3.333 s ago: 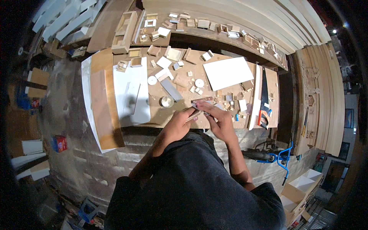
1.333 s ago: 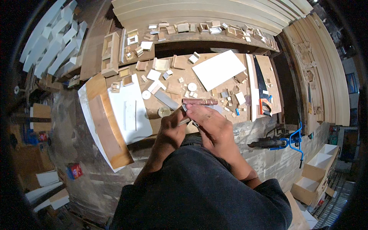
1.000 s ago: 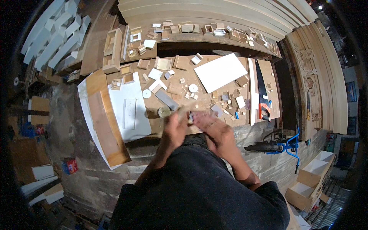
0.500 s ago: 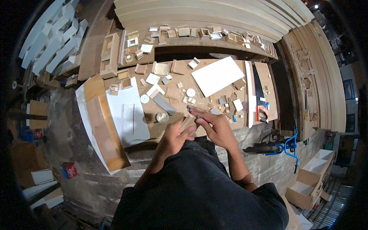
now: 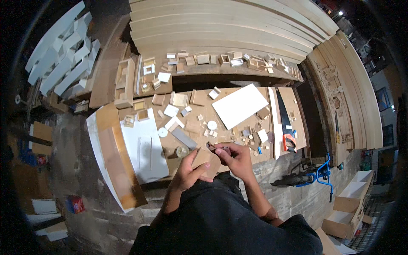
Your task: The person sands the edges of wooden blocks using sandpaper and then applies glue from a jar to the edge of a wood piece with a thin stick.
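Near the table's front edge, my left hand (image 5: 186, 173) is closed around a small flat wooden piece (image 5: 205, 162), thumb over its broad face. My right hand (image 5: 238, 160) meets the piece at its far right corner, fingers curled and pinched together. A small dark bit (image 5: 210, 145) shows at these fingertips, too small to name. Just beyond my left hand stands a small round clear container (image 5: 182, 151). A grey rectangular block (image 5: 184, 138) lies behind it. White discs, one of them a wheel-like disc (image 5: 211, 125), rest among small wooden offcuts.
A large white panel (image 5: 240, 106) lies across the table's far middle. To the right is a handsaw (image 5: 289, 143) with an orange handle beside a white strip (image 5: 275, 127). Small wooden boxes line the back shelf (image 5: 238, 79). A blue-framed bicycle (image 5: 316, 175) is on the floor at right.
The view has tilted, so the table sits lower in the picture. The wooden piece has turned, showing more of its broad face. My right hand's fingers have curled in more at its corner.
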`<action>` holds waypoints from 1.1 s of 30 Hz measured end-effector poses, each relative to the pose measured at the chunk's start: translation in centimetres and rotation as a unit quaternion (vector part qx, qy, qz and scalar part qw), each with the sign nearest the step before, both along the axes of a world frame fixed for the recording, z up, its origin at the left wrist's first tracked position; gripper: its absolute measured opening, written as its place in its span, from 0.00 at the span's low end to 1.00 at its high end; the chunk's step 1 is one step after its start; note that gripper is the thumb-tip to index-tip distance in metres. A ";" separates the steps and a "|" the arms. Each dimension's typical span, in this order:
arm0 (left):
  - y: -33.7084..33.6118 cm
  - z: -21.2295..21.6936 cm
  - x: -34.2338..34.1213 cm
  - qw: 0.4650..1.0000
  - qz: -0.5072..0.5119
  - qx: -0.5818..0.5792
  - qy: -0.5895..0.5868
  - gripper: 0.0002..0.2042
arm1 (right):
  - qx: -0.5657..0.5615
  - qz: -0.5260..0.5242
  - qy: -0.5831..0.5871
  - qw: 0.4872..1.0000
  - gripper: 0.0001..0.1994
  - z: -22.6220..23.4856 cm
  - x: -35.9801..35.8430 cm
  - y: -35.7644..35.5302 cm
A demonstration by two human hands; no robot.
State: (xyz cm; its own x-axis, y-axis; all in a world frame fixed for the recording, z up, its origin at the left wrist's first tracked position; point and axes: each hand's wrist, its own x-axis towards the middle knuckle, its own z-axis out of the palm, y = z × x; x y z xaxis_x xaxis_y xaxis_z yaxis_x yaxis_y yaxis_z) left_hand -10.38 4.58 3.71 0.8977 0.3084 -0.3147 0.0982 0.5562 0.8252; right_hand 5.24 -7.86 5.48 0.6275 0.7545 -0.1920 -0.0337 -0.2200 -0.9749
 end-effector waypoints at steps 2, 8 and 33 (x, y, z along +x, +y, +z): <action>0.2 0.1 -0.1 1.000 0.005 0.014 0.009 0.24 | 0.061 0.005 -0.095 0.994 0.11 0.9 -0.6 0.2; -0.1 -0.1 0.1 0.999 -0.032 0.025 -0.015 0.24 | 0.069 0.195 -0.361 0.910 0.20 1.3 0.1 -0.3; 0.1 -2.4 2.2 0.955 0.017 -0.272 -0.116 0.28 | 0.087 0.146 -0.365 0.915 0.18 1.2 1.7 0.8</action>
